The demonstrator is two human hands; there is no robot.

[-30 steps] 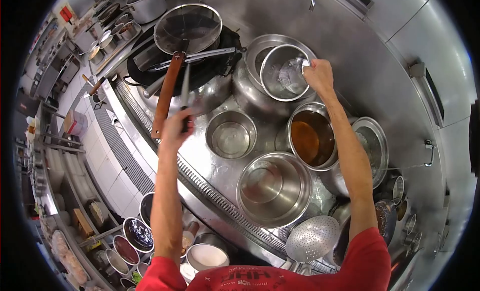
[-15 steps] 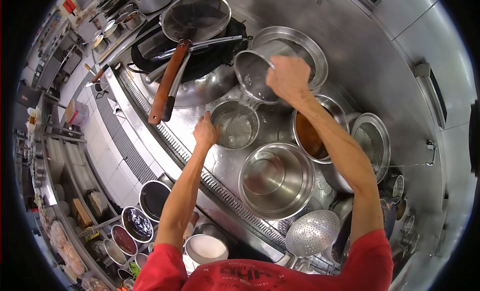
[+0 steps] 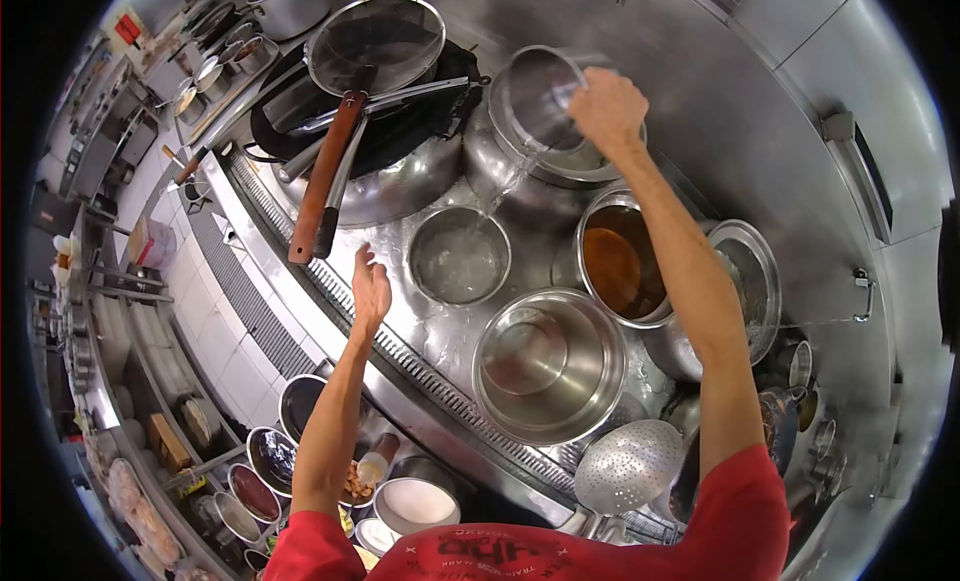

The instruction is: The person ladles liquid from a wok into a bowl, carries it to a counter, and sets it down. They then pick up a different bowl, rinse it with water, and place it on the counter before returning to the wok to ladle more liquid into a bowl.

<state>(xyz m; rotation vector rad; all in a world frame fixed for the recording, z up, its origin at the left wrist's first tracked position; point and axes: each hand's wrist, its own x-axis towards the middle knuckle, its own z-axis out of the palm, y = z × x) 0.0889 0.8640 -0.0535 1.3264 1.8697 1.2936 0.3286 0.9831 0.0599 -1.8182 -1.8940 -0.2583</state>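
My right hand [image 3: 608, 106] is closed on the handle of a metal pot [image 3: 535, 99], tilted above a large round pot [image 3: 570, 171] at the back. A thin stream of water runs from the tilted pot toward a round metal bowl [image 3: 460, 256] on the steel counter. That bowl has clear liquid in it. My left hand [image 3: 371, 286] hovers left of the bowl, touching nothing, its fingers apart. Right of the bowl is a pot of orange-brown liquid [image 3: 612, 261]. A wide, shiny pot [image 3: 548, 366] stands in front of it.
A strainer [image 3: 376, 46] with a wooden handle [image 3: 325, 186] lies over a black wok at the back left. A perforated ladle [image 3: 628, 468] is at the front right. Water runs from a tap [image 3: 862, 293] into a pot at right. Sauce containers line the front left.
My right hand has lifted the tilted pot up and back, away from the bowl. My left hand has let go of the bowl's rim and moved left and toward me.
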